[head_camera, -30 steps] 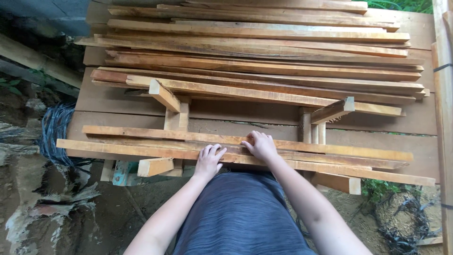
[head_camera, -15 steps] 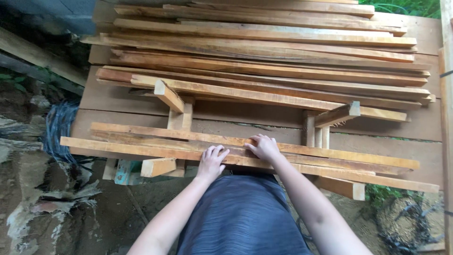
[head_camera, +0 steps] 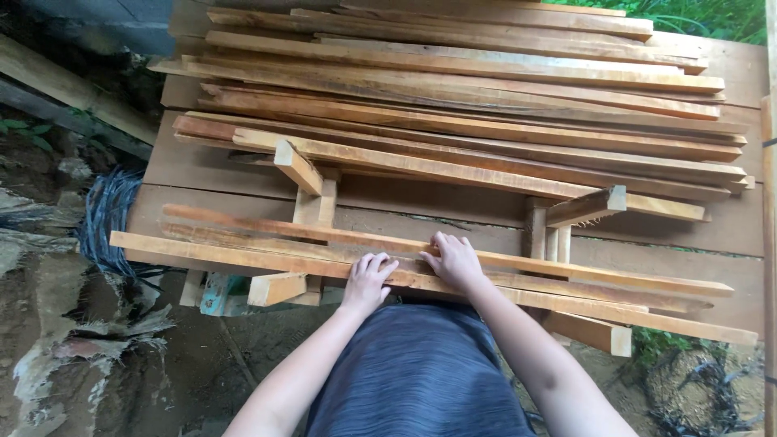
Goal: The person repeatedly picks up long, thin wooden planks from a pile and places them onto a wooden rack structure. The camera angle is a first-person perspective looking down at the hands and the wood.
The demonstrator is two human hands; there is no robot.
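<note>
Right now your left hand (head_camera: 368,279) and right hand (head_camera: 455,260) press flat, fingers spread, grasping nothing, on the long wooden slats (head_camera: 243,252) lying across the sawhorse frame (head_camera: 312,206), apparently steadying them.

1. Our left hand (head_camera: 368,279) and right hand (head_camera: 455,260) cover part of the long slats (head_camera: 243,252).
2. Our forearms run off the bottom edge.
3. The stacked boards (head_camera: 453,89) are cut off at the top edge.
</note>
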